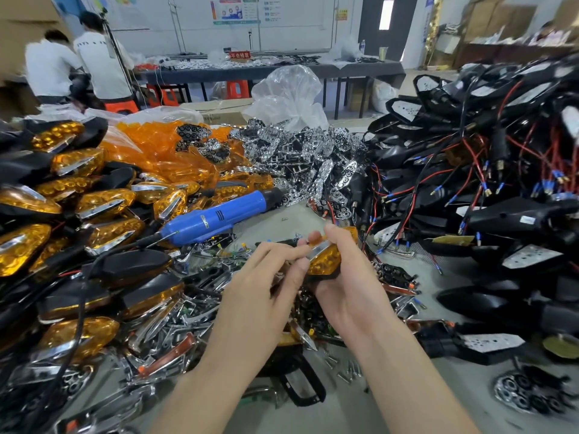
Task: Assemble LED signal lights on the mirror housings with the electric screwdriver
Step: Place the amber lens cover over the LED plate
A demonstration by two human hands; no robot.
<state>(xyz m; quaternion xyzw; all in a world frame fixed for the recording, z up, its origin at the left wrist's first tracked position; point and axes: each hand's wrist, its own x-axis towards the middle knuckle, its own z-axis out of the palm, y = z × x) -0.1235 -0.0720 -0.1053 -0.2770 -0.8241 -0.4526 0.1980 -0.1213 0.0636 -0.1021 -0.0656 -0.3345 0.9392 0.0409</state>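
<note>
Right hand (347, 286): at centre frame, curled round a signal light (327, 260) with its amber lens up; we judge it is steadying the part for fitting.
Left hand (260, 289): fingertips pinch the light's chrome strip (318, 247), probably to seat it.
Screwdriver (219, 214): blue, lying unheld just above the hands, within easy reach.
Piles: finished lights (94, 202) at left and wired black housings (501, 214) at right, sorted either side of the counter (473, 393).

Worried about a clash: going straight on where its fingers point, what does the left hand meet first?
The amber signal light held in the right hand; the left hand seems to pinch its edge.
</note>
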